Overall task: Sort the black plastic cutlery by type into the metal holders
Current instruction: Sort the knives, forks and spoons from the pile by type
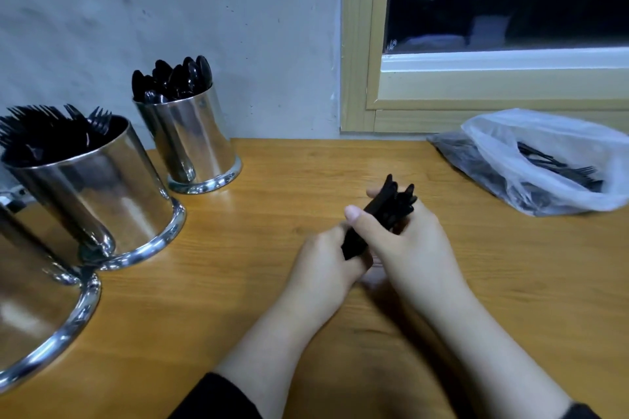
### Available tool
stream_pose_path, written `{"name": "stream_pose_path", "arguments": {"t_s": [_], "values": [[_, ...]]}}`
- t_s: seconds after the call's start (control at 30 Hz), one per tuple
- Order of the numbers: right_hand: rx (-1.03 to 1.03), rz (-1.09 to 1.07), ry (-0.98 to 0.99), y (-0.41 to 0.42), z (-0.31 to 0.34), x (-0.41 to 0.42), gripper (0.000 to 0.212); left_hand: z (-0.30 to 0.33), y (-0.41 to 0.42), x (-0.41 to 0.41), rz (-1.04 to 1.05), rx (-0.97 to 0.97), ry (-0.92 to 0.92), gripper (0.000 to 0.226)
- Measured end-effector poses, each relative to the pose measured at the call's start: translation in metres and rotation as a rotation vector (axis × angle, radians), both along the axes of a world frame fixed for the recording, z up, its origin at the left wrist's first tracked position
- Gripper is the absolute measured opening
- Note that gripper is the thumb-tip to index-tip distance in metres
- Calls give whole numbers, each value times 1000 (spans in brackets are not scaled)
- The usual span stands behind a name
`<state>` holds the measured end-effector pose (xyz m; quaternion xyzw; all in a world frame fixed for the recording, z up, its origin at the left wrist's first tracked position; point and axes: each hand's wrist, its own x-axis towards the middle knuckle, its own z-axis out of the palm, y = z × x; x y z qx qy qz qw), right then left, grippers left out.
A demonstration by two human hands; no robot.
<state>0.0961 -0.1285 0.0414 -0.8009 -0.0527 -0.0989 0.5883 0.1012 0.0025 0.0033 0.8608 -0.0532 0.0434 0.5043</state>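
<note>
Both hands hold one bundle of black plastic cutlery (384,211) above the middle of the wooden table (272,282). My left hand (323,269) grips its lower end and my right hand (405,245) curls round its upper part, thumb on top. The pieces' type is hidden by my fingers. At the left stand three shiny metal holders: the far one (194,143) is full of spoons, the middle one (98,190) is full of forks, and the nearest one (37,309) is cut off by the frame, its contents unseen.
A clear plastic bag (544,160) with more black cutlery, forks visible, lies at the table's far right under a wood-framed window (442,92). A grey wall runs behind the holders.
</note>
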Motion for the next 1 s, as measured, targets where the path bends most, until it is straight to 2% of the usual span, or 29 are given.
{"name": "stream_pose_path", "arguments": {"t_s": [0.1,0.23,0.3,0.4,0.63,0.67,0.73,0.83,0.9,1.0], "values": [[-82,-57,-9,3,11,-6,22,2,-2,-7,19,74,-39,30],[-89,-6,-49,13,35,-22,20,21,12,-27,58,87,-31,9],[-91,24,-58,22,50,-31,12,36,23,-43,54,91,-35,16],[-99,80,-73,45,76,-45,15,62,48,-64,79,143,-68,23],[-63,122,-204,139,144,-74,10,127,141,-110,188,106,-288,43],[-68,143,-220,153,154,-76,15,136,157,-117,196,104,-336,46],[-58,179,-256,181,173,-77,37,152,190,-132,205,88,-439,48],[-18,204,-271,223,195,-74,40,170,243,-154,343,6,-548,35],[-67,238,-273,255,205,-72,37,177,278,-164,440,-70,-530,32],[-189,292,-286,297,206,-65,28,181,321,-172,531,-85,-442,41]]}}
